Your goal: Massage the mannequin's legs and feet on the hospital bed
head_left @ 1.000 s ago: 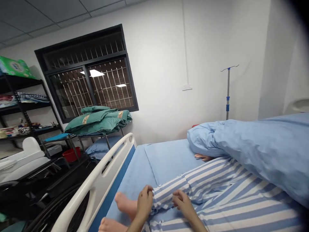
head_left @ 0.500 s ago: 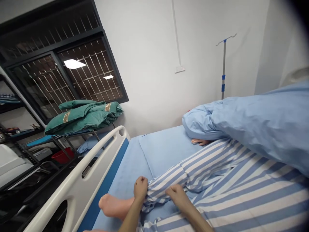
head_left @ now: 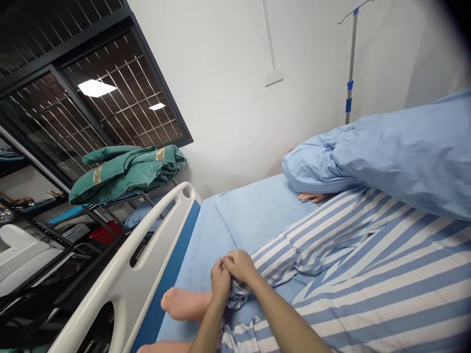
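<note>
Striped blue-and-white pajama trousers (head_left: 331, 220) cover the legs of a figure lying on the bed. My left hand (head_left: 221, 280) is closed on the cuff of the far trouser leg, just above the bare foot (head_left: 182, 303). Right against it, my right hand (head_left: 240, 265) is closed on the top of the same cuff, its fingers touching my left hand. The fabric under my fingers is mostly hidden. A second bare foot (head_left: 165, 347) shows at the bottom edge, partly behind my left forearm.
A white footboard (head_left: 121, 279) bounds the light blue mattress (head_left: 206, 235) on the left. A blue quilt or top (head_left: 386, 152) covers the figure's upper part, with one hand (head_left: 312, 197) showing. Behind stand a drip pole (head_left: 351, 63) and folded green bedding (head_left: 128, 171).
My right hand has moved left along the trouser leg to the cuff, beside my left hand. The camera view has shifted slightly; the leg lies as before.
</note>
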Available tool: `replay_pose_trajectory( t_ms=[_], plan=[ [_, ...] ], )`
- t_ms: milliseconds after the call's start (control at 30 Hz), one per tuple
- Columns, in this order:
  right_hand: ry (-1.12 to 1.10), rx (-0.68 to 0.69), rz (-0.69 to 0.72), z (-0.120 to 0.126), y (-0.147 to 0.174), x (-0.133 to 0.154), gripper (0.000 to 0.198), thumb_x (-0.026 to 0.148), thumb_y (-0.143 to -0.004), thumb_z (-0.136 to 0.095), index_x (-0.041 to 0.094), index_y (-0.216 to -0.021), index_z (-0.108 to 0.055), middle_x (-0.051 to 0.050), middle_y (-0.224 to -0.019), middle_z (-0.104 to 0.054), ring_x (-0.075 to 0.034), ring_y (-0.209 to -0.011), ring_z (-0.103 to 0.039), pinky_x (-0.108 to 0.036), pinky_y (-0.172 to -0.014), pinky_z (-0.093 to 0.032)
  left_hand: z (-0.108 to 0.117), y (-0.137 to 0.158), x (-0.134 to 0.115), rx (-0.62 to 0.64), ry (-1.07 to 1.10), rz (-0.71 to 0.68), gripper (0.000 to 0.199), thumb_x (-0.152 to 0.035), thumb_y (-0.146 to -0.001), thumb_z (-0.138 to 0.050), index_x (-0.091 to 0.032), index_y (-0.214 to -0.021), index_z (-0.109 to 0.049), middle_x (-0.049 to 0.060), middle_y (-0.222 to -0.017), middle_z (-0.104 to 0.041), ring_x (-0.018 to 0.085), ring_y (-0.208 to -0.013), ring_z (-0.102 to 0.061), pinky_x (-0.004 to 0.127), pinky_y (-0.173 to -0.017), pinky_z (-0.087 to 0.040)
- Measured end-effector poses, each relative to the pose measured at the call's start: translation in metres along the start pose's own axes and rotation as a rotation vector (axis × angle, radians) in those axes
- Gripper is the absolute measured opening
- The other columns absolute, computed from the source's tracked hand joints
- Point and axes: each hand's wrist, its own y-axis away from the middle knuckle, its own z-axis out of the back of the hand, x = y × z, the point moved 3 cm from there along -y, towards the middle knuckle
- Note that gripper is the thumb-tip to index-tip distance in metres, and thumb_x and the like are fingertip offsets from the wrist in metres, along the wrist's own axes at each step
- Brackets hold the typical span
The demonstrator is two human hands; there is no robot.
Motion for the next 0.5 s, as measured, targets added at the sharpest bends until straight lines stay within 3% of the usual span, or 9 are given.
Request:
replay_pose_trajectory(
  t_ms=[167, 300, 500],
  plan=[
    [-0.041, -0.013, -0.016, 0.002, -0.001, -0.001, 0.032, 0.032, -0.081, -0.042, 0.016, -0.059, -0.059, 0.0, -0.054, -0.055, -0.009, -0.051, -0.041, -0.023, -0.049, -0.019, 0.019, -0.011, 0.006, 0.118, -0.143, 0.074, 0.016, -0.029, -0.067, -0.044, -0.017, -0.061, -0.052, -0.004, -0.045, -0.048, 0.01, -0.047, -0.042, 0.021, -0.049, -0.031],
    [-0.21, -0.084, -0.011, 0.003, -0.003, -0.001, 0.036, 0.033, -0.081, -0.041, 0.016, -0.051, -0.052, 0.004, -0.046, -0.043, -0.007, -0.047, -0.032, -0.023, -0.048, -0.018, 0.03, -0.027, -0.007, 0.101, -0.152, 0.111, 0.013, -0.027, -0.063, -0.046, -0.016, -0.059, -0.053, -0.003, -0.041, -0.048, 0.009, -0.043, -0.041, 0.021, -0.047, -0.03],
    [-0.646, -0.161, -0.098, 0.002, -0.014, -0.014, 0.043, 0.041, -0.081, -0.032, 0.016, -0.047, -0.042, 0.004, -0.046, -0.033, -0.008, -0.047, -0.033, -0.021, -0.047, -0.023, -0.007, -0.029, -0.037, -0.027, 0.177, 0.095, 0.02, -0.033, -0.068, -0.042, -0.018, -0.054, -0.043, -0.007, -0.042, -0.036, 0.007, -0.041, -0.031, 0.021, -0.043, -0.026]
  ],
)
